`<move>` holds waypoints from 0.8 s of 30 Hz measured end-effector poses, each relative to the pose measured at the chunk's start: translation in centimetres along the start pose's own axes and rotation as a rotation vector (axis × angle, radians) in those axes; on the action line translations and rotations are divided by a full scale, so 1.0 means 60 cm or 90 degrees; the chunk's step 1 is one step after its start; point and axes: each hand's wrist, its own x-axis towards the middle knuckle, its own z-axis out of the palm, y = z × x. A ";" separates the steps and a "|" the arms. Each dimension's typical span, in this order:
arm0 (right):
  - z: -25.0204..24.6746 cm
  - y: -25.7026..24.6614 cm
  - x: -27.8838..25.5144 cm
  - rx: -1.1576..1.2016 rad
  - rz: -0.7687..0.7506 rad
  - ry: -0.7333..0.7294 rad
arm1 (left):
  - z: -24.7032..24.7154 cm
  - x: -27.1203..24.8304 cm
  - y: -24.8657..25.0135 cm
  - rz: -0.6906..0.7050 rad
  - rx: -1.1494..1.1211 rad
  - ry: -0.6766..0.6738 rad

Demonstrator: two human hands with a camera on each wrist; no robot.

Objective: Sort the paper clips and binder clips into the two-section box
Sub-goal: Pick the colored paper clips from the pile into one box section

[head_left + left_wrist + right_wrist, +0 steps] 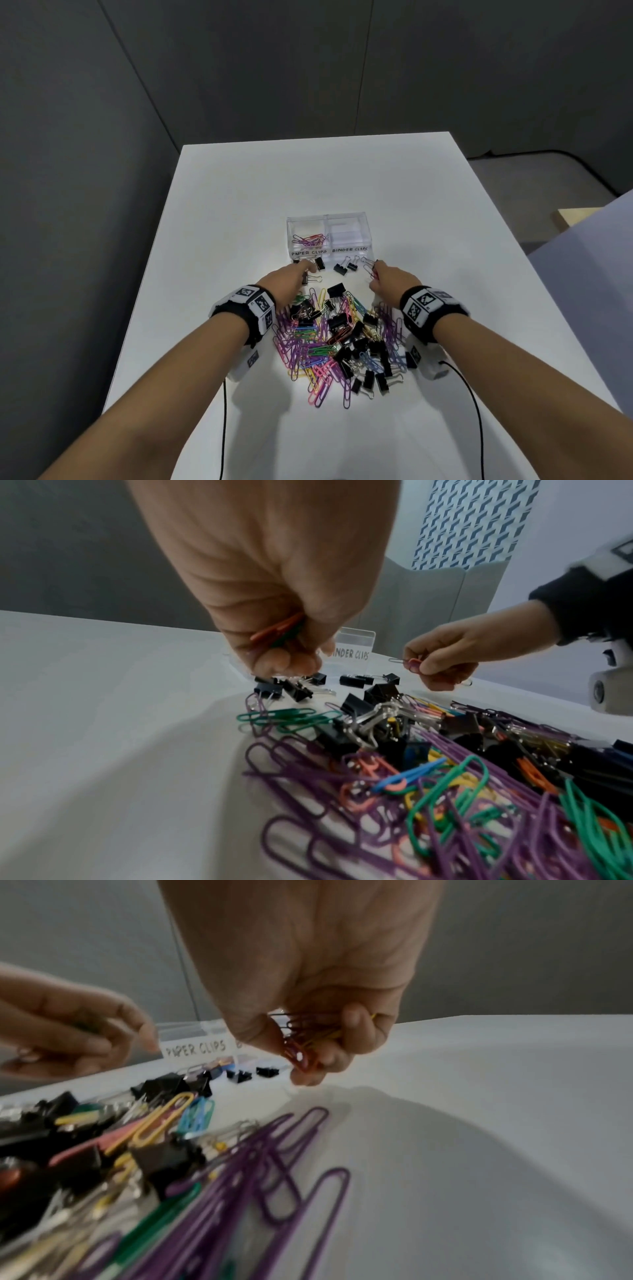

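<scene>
A clear two-section box (327, 219) stands mid-table; its left section, labelled PAPER CLIPS, holds a few coloured paper clips (310, 240), and the right one, labelled BINDER CLIPS, looks empty. A mixed pile of coloured paper clips and black binder clips (337, 337) lies in front of it. My left hand (291, 279) grips orange and green paper clips (279, 633) in its curled fingers, low over small binder clips (274, 689). My right hand (387, 279) holds a bunch of red, purple and yellow paper clips (303, 1039) just right of the box's front.
Several loose black binder clips (344, 267) lie between the box and the pile. White table (239, 205) stretches bare to the left, right and behind the box. Wrist-band cables (224, 428) trail toward the near edge.
</scene>
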 end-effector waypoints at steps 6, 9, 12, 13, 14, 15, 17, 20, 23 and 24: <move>-0.027 0.037 -0.025 0.115 0.017 0.004 | -0.002 0.023 0.015 0.102 0.187 -0.077; -0.019 0.050 -0.033 0.135 0.037 -0.030 | 0.001 0.031 0.025 0.150 0.286 -0.111; -0.004 0.054 -0.044 0.096 0.052 -0.071 | 0.004 0.033 0.029 0.160 0.321 -0.099; -0.001 0.054 -0.049 0.077 0.053 -0.093 | 0.006 0.033 0.029 0.164 0.326 -0.090; 0.001 0.053 -0.055 0.051 0.050 -0.116 | 0.009 0.032 0.028 0.166 0.330 -0.083; 0.002 0.053 -0.060 0.020 0.041 -0.135 | 0.012 0.032 0.026 0.166 0.333 -0.076; 0.005 0.054 -0.068 -0.029 0.027 -0.156 | 0.016 0.030 0.019 0.161 0.338 -0.064; 0.015 0.049 -0.071 -0.073 0.020 -0.145 | 0.020 0.024 0.007 0.145 0.347 -0.043; 0.026 0.034 -0.065 -0.060 0.019 -0.117 | 0.025 0.017 -0.002 0.142 0.371 -0.023; 0.028 0.026 -0.062 -0.050 0.018 -0.115 | 0.027 0.014 -0.004 0.141 0.381 -0.016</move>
